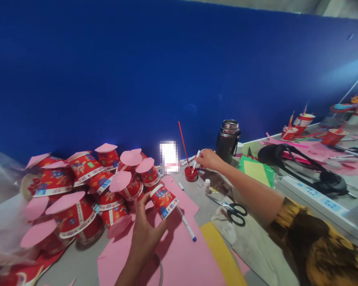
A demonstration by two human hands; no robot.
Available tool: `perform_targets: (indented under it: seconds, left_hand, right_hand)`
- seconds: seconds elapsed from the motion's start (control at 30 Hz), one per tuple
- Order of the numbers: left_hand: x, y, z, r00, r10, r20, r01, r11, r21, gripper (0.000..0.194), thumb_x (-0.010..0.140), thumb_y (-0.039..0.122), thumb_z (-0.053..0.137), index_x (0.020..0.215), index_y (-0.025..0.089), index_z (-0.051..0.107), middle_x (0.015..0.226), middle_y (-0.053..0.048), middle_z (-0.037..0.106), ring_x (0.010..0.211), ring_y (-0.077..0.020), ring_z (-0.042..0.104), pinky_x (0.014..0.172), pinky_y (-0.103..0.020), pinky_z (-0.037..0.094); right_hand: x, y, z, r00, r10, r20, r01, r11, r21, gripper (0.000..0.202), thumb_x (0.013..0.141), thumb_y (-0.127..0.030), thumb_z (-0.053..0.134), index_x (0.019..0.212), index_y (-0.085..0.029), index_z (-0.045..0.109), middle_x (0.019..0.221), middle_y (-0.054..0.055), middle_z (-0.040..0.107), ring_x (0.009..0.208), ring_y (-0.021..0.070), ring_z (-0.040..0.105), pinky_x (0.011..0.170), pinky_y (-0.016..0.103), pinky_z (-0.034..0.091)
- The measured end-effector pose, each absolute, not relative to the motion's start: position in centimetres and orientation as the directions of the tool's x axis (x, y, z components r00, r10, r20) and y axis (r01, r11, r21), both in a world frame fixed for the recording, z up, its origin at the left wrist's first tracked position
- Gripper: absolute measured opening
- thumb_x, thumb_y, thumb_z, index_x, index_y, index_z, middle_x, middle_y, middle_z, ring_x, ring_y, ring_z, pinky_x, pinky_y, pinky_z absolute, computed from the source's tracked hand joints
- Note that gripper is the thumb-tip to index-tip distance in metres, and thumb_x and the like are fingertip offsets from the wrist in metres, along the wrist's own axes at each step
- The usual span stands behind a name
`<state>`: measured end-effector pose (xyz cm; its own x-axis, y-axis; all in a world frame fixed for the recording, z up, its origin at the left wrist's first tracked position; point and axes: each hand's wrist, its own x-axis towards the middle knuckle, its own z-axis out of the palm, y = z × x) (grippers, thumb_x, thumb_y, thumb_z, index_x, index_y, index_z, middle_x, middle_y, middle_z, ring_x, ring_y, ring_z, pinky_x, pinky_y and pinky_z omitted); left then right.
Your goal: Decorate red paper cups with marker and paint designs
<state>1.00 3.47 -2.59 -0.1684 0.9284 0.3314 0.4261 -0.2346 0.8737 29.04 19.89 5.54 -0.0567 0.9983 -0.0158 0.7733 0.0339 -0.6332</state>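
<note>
A small red patterned paper cup [164,200] is gripped between the thumb and fingers of my left hand [147,226], above pink paper [179,254]. Farther back, my right hand [209,159] has its fingers pinched at a white stick-like item [196,159] that rises from a small red container [191,174]. A thin red stick also stands in that container. On the pink paper, just right of the cup, lies a white marker with a blue end [187,225].
Many red cups with pink paper discs [66,201] are piled at the left. Scissors [231,208], a small white bottle [207,186], a dark thermos [228,140], a headset [304,167] and a power strip [319,198] lie to the right. A blue partition [167,71] stands behind.
</note>
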Motion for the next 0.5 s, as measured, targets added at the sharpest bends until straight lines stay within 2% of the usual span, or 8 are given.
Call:
perform_targets:
  seconds: [0.13, 0.27, 0.37, 0.5]
  left_hand:
    - [1.1, 3.5, -3.1, -0.159, 0.934, 0.319, 0.453, -0.218, 0.864, 0.076, 0.077, 0.047, 0.082, 0.144, 0.03, 0.05, 0.147, -0.014, 0.06, 0.138, -0.0411, 0.061, 0.116, -0.066, 0.05]
    - [1.0, 3.6, -4.2, -0.161, 0.926, 0.342, 0.454, -0.239, 0.859, 0.076, 0.08, 0.044, 0.08, 0.148, 0.029, 0.05, 0.149, -0.014, 0.059, 0.139, -0.0408, 0.06, 0.117, -0.066, 0.049]
    - [1.1, 3.5, -4.2, -0.143, 0.929, 0.341, 0.458, -0.243, 0.855, 0.074, 0.08, 0.042, 0.08, 0.148, 0.03, 0.051, 0.15, -0.013, 0.059, 0.14, -0.0403, 0.06, 0.117, -0.066, 0.049]
    - [1.5, 3.2, -3.1, -0.119, 0.929, 0.35, 0.459, -0.261, 0.849, 0.074, 0.078, 0.045, 0.082, 0.144, 0.029, 0.053, 0.147, -0.014, 0.06, 0.139, -0.0419, 0.059, 0.115, -0.067, 0.05]
  right_hand:
    - [28.5, 20.2, 3.6, -0.038, 0.993, -0.113, 0.702, -0.054, -0.71, 0.037, 0.106, -0.039, 0.072, 0.136, -0.018, 0.068, 0.14, 0.012, 0.069, 0.119, 0.0288, 0.072, 0.1, 0.048, 0.064]
    - [27.6, 20.5, 1.8, -0.019, 0.99, -0.143, 0.593, -0.104, -0.798, 0.037, 0.106, -0.038, 0.072, 0.138, -0.019, 0.067, 0.141, 0.012, 0.069, 0.118, 0.0277, 0.072, 0.1, 0.049, 0.064]
    - [27.2, 20.7, 1.4, 0.013, 0.993, -0.119, 0.495, -0.11, -0.862, 0.037, 0.107, -0.038, 0.071, 0.138, -0.019, 0.067, 0.141, 0.012, 0.069, 0.119, 0.0277, 0.072, 0.1, 0.049, 0.064]
    - [28.0, 19.9, 2.8, 0.063, 0.998, 0.003, 0.332, -0.018, -0.943, 0.037, 0.106, -0.038, 0.072, 0.136, -0.018, 0.068, 0.137, 0.011, 0.07, 0.115, 0.0272, 0.073, 0.097, 0.047, 0.065]
